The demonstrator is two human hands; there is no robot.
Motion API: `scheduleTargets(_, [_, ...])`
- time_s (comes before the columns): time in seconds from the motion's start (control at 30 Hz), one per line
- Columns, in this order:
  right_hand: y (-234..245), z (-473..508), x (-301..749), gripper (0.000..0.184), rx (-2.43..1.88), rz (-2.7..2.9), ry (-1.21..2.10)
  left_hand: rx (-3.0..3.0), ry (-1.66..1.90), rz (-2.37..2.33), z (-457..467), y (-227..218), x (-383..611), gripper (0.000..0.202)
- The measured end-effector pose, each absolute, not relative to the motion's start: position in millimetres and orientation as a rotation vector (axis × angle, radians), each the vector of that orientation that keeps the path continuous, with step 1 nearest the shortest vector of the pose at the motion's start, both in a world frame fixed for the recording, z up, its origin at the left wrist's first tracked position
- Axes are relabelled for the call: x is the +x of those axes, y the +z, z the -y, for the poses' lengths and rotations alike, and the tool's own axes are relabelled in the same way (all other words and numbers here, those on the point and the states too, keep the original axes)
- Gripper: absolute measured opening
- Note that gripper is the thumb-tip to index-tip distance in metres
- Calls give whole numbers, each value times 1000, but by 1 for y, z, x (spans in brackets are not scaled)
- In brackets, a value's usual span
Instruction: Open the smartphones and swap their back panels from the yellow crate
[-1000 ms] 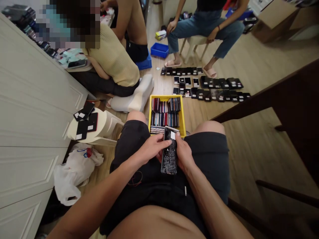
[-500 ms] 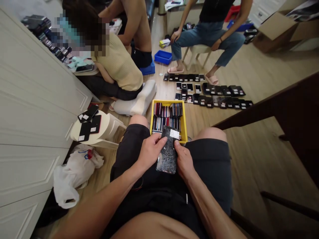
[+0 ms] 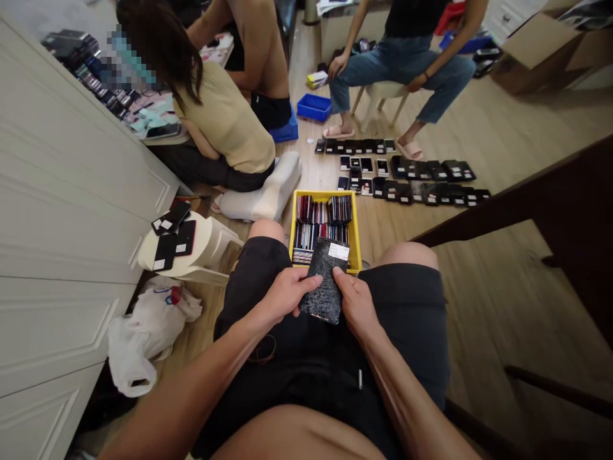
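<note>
A dark smartphone [image 3: 324, 291] with a heavily cracked surface and a white label near its top is held over my lap. My left hand [image 3: 287, 292] grips its left edge, thumb lying on the cracked face. On the opposite edge, my right hand [image 3: 357, 300] is closed with its thumb near the label; the fingers beneath are hidden. Just beyond the phone stands a yellow bin [image 3: 357, 236] on the floor between my knees. Phones [image 3: 323, 236] are packed upright in it in rows, and the held phone overlaps its near edge.
On my left, a white stool [image 3: 204, 246] bears several labelled phones [image 3: 166, 249], with a white plastic bag [image 3: 148, 326] below. Rows of phones [image 3: 416, 191] lie on the floor ahead. Two people sit at left, another person [image 3: 402, 70] opposite. Dark furniture [image 3: 550, 211] stands right.
The phone has tilted and shifted slightly in my hands, its lower end moving up a little. My left fingers have slid lower along its edge. Both hands keep their hold.
</note>
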State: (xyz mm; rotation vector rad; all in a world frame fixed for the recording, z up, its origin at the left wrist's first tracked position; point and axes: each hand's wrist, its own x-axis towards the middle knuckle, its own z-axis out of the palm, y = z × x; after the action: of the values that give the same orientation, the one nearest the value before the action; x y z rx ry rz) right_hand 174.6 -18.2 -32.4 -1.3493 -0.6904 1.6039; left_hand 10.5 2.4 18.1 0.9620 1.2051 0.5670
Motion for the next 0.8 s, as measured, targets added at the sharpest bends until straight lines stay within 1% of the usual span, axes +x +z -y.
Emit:
scheduleTargets(0.07, [-32,18,174,51,-1361,688,1617,934,552,-1209,-2,15,9,41])
scheduleTargets(0.2, [-25,19,167,57,-1332,628,1762,824,525,-1189,-4,14,6,44])
scheduleTargets(0.37, [-16,25,164,60,-1321,686,1905,801,567,-1218,-7,14,6,46])
scheduleTargets(0.57, [-18,23,169,62,-1363,624,1771,750,430,-1022,-4,17,2,41])
scheduleTargets(0.7, [-19,22,167,62,-1343,644,1808,807,483,-1106,-1,16,1,36])
scheduleTargets(0.8, [-17,25,164,54,-1296,680,1841,926,526,-1168,-1,15,3,34])
